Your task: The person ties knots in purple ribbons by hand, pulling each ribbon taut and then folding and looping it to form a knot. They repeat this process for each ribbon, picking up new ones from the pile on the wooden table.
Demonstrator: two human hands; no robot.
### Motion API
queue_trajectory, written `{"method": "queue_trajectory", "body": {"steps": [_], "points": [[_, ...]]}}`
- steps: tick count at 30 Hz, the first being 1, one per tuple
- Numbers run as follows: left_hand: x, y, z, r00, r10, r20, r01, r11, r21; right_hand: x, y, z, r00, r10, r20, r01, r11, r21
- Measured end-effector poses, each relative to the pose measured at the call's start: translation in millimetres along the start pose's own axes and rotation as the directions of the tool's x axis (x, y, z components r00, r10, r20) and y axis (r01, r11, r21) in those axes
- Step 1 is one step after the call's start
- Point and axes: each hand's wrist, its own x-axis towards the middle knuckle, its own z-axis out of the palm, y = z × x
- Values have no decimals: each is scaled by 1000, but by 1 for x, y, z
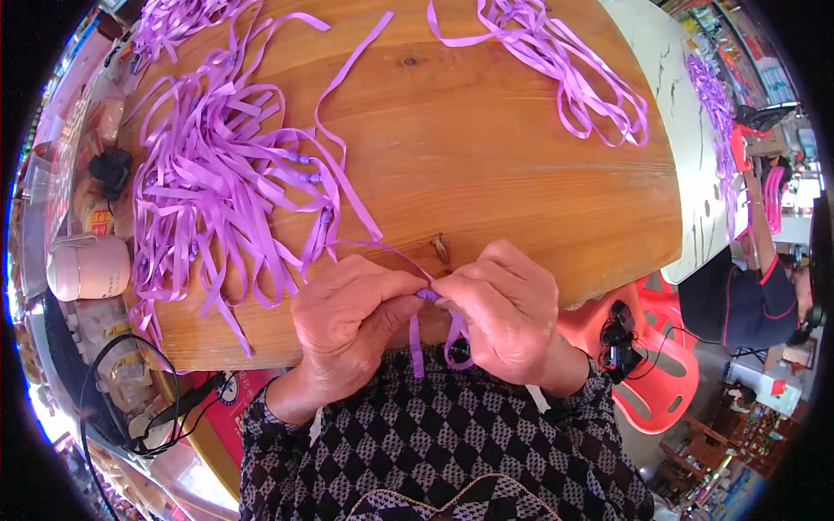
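Note:
My left hand [347, 326] and my right hand [508, 308] meet at the near edge of a round wooden table [486, 165]. Between their fingertips they pinch one purple ribbon strip [427, 297] with a small bead-like knot on it. Its loose ends hang down over my checked sleeves, and its other end trails left across the wood. A big heap of purple ribbons [217, 182], some with beads, lies just left of my hands.
A second bunch of purple ribbons [565, 61] lies at the far right of the table. A pink lidded cup [87, 267] and black cables [130, 408] are at the left. A red plastic stool [660, 365] stands at right, beside another person in dark clothes [747, 295].

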Motion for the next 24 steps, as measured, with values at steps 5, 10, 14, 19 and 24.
{"method": "queue_trajectory", "body": {"steps": [5, 10, 14, 19, 24], "points": [[0, -2, 0, 996, 85, 8, -86, 993, 80, 6, 0, -2, 988, -45, 149, 53, 997, -49], [0, -4, 2, 986, 163, 13, -164, 980, 114, 6, 0, 0, 986, -36, 160, 40, 999, -22], [-1, -1, 3, 988, 153, 26, -155, 982, 108, 1, 6, 5, 995, -41, 93, 33, 996, 86], [-5, 0, 8, 994, 110, -6, -109, 993, 44, -3, 7, 8, 1000, 3, 24, -7, 984, 176], [-7, 4, 11, 992, 111, -57, -105, 990, 97, -5, 5, 7, 999, 45, -5, -43, 978, 205]]}}
